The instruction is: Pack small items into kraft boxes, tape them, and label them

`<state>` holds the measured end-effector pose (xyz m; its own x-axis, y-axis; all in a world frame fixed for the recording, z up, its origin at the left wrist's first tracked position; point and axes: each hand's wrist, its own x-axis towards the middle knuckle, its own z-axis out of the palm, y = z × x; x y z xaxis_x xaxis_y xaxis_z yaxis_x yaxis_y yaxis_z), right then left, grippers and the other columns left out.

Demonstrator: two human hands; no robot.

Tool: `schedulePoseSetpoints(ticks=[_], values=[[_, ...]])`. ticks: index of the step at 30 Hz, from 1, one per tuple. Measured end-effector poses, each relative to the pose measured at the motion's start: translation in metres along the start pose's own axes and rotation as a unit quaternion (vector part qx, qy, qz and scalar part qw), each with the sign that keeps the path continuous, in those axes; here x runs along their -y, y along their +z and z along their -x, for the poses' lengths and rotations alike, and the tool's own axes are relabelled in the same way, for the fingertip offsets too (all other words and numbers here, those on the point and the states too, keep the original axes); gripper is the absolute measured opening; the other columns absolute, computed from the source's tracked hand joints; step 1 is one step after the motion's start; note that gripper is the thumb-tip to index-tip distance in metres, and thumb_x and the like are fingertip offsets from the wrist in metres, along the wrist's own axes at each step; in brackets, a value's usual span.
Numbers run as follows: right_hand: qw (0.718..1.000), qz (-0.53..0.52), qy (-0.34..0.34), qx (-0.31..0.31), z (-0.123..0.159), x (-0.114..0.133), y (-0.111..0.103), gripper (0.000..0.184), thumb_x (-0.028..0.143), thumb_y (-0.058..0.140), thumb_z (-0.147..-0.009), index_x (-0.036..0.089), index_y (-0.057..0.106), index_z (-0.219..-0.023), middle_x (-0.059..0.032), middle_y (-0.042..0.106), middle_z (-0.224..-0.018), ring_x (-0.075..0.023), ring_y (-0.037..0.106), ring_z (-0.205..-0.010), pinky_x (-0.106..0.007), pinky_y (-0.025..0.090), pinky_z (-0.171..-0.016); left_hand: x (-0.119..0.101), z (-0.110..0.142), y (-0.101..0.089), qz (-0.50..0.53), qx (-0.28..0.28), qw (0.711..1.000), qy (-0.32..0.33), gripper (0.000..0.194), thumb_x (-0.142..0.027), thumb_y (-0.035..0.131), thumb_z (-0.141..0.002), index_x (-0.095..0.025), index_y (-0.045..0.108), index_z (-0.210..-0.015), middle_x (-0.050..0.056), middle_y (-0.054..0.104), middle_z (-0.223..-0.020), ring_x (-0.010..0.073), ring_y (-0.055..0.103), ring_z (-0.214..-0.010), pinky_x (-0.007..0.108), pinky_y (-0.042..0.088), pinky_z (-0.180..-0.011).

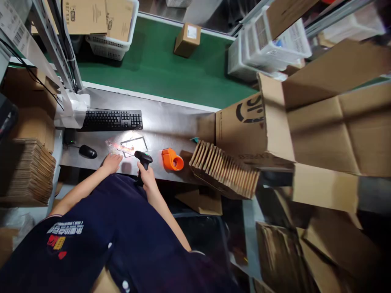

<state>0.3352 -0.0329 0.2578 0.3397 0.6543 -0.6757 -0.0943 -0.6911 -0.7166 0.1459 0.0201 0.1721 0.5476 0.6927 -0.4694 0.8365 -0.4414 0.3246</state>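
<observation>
My right hand [147, 178] is wrapped round the handle of a black barcode scanner [143, 157], whose head points over the metal table. Just left of it, my left hand [112, 163] lies at the table's near side with its fingers stretched out. Its fingertips are close to a clear plastic packet [117, 145] lit by reddish light; whether they touch it I cannot tell. Partly beside the packet is a flat white rectangle with a dark border [134, 145]. An orange scanner holder [172, 159] stands to the right of the scanner.
A black keyboard [113, 119] and mouse [88, 151] sit at the left. Folded cartons [224, 169] stand in a row at the right, beside a large open carton [241, 126]. Behind the table runs a green conveyor [152, 61] carrying a small box [187, 40] and white baskets [110, 49].
</observation>
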Motion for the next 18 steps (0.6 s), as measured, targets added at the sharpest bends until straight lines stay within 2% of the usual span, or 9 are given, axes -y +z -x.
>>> schedulePoseSetpoints(ticks=[4, 10, 12, 16, 18], values=[[1.0, -0.003, 0.005, 0.008, -0.007, 0.003, 0.007, 0.044, 0.058, 0.086, -0.076, 0.023, 0.059, -0.074, 0.0061, 0.053, -0.053, -0.0126, 0.048, -0.052, -0.028, 0.039, -0.051, -0.011, -0.01, -0.007, -0.019, -0.024, 0.999, 0.008, 0.07, -0.028, 0.061, -0.103, -0.02, 0.038, -0.168, 0.019, 0.058, -0.155, 0.0364, 0.053, -0.137, 0.051, 0.035, -0.121], [0.999, 0.008, 0.009, 0.032, -0.025, 0.019, 0.027, 0.046, 0.059, 0.084, -0.08, 0.024, 0.056, -0.067, 0.0056, 0.051, -0.052, -0.0133, 0.045, -0.053, -0.028, 0.036, -0.053, -0.015, -0.021, -0.005, -0.034, -0.02, 0.999, 0.007, 0.068, -0.038, 0.061, -0.104, -0.018, 0.042, -0.166, 0.022, 0.055, -0.157, 0.0384, 0.05, -0.139, 0.056, 0.031, -0.123], [0.999, 0.009, 0.012, 0.034, -0.031, 0.026, 0.033, 0.044, 0.055, 0.081, -0.084, 0.024, 0.056, -0.067, 0.0062, 0.048, -0.051, -0.013, 0.044, -0.053, -0.028, 0.036, -0.053, -0.013, -0.022, -0.002, -0.033, -0.016, 0.999, 0.011, 0.068, -0.038, 0.058, -0.105, -0.019, 0.039, -0.168, 0.022, 0.048, -0.165, 0.0393, 0.046, -0.146, 0.058, 0.029, -0.126], [0.999, 0.012, 0.019, 0.028, -0.038, 0.036, 0.038, 0.038, 0.049, 0.077, -0.088, 0.023, 0.057, -0.068, 0.0064, 0.047, -0.052, -0.0129, 0.044, -0.056, -0.027, 0.035, -0.054, -0.009, -0.028, 0.006, -0.028, -0.006, 0.999, 0.039, 0.07, -0.039, 0.054, -0.105, -0.02, 0.035, -0.17, 0.017, 0.029, -0.18, 0.0397, 0.026, -0.164, 0.059, 0.022, -0.133], [0.999, 0.013, 0.022, 0.023, -0.039, 0.038, 0.039, 0.038, 0.05, 0.077, -0.088, 0.023, 0.058, -0.069, 0.0064, 0.047, -0.053, -0.0127, 0.043, -0.057, -0.028, 0.035, -0.054, -0.009, -0.033, 0.009, -0.027, -0.004, 0.998, 0.052, 0.072, -0.041, 0.054, -0.105, -0.016, 0.035, -0.17, 0.018, 0.028, -0.18, 0.0414, 0.024, -0.165, 0.06, 0.024, -0.132]])
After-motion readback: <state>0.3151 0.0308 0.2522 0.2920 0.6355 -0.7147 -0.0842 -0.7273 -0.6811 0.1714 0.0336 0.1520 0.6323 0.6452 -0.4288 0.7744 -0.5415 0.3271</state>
